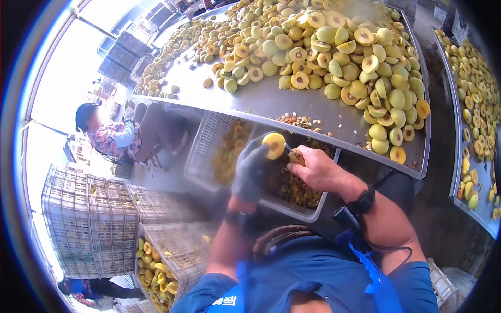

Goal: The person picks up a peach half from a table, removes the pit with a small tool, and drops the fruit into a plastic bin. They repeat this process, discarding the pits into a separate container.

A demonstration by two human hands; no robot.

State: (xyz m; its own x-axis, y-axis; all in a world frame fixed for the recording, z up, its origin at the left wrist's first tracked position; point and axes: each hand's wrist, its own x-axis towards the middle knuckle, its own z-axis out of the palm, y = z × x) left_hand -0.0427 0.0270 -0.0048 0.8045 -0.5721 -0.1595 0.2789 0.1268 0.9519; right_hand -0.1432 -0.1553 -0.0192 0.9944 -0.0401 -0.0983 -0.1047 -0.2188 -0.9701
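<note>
My left hand [250,169], in a grey glove, holds a halved yellow fruit [274,145] with its cut face up. My bare right hand [315,169] is closed round the handle of a small tool [296,157], whose thin metal end reaches toward the fruit. Both hands are over a white crate [308,215] with fruit scraps in it. Left of it, another white crate [194,151] holds yellow fruit pieces, partly hidden by my left hand.
A metal table [261,99] piled with halved fruit lies ahead, its raised edge near my hands. A second fruit table [477,214] is at the right. Stacked crates [91,224] stand at the left. A seated person [117,136] is beyond them.
</note>
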